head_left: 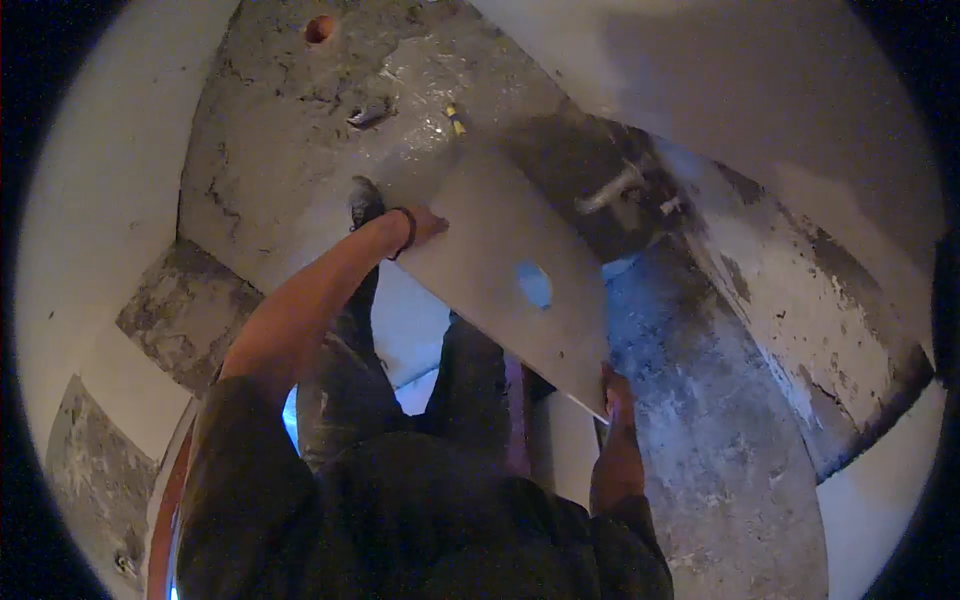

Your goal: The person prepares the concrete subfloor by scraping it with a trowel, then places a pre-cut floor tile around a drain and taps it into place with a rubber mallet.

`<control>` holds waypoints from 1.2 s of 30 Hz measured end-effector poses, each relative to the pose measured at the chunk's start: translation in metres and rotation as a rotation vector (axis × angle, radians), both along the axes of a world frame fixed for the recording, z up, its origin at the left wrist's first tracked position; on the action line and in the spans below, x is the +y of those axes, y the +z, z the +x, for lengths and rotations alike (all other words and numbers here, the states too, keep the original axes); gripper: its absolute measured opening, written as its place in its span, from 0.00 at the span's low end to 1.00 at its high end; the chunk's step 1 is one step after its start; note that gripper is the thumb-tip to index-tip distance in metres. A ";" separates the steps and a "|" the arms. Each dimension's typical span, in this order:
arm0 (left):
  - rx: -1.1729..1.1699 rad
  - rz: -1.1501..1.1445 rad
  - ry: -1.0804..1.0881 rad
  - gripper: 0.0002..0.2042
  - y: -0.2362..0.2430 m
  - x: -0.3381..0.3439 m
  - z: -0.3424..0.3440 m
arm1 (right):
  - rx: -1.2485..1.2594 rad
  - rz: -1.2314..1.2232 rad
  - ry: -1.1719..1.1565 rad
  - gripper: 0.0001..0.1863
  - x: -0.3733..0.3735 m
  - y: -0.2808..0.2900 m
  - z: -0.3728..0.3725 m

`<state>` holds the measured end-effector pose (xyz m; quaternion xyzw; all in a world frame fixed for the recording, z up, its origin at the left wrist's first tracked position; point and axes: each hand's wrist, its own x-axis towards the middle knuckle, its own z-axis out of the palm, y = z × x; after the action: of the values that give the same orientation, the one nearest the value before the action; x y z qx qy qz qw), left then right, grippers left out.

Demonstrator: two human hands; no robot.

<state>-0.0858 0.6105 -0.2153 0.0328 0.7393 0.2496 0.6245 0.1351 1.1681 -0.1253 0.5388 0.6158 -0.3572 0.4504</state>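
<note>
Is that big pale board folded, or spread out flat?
Spread flat: the board shows one broad face, no crease, between the left hand at its left edge and the right hand at its lower right corner.

And here's the left hand [430,225] laid over the left edge of a broad pale panel [490,245], the right hand [618,392] gripping its near right edge, a yellow-and-black object [456,120] lying beyond on the floor [270,130].

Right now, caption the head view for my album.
Left hand and right hand at the near edge of a pale board, a small yellow object beyond.
</note>
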 end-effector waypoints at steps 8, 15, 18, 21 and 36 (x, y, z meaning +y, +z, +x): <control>-0.072 -0.214 0.266 0.25 0.169 -0.052 0.054 | -0.056 -0.025 0.031 0.28 -0.047 0.101 -0.017; -0.283 -0.446 0.775 0.25 0.349 -0.157 0.109 | -0.044 -0.111 0.532 0.28 -0.129 0.189 -0.090; -0.098 -0.393 0.804 0.26 0.374 -0.213 0.179 | -0.035 -0.097 0.829 0.30 -0.166 0.186 -0.122; -0.147 -0.343 1.061 0.25 0.399 -0.265 0.213 | -0.051 0.021 0.957 0.31 -0.235 0.186 -0.164; 0.347 0.066 2.105 0.16 0.422 -0.444 0.307 | 0.745 0.088 1.422 0.27 -0.633 0.265 -0.323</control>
<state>0.2210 0.1663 0.2067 -0.5705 0.4671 0.6752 -0.0204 -0.1876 0.5352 0.1401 -0.1197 0.9348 -0.1164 0.3135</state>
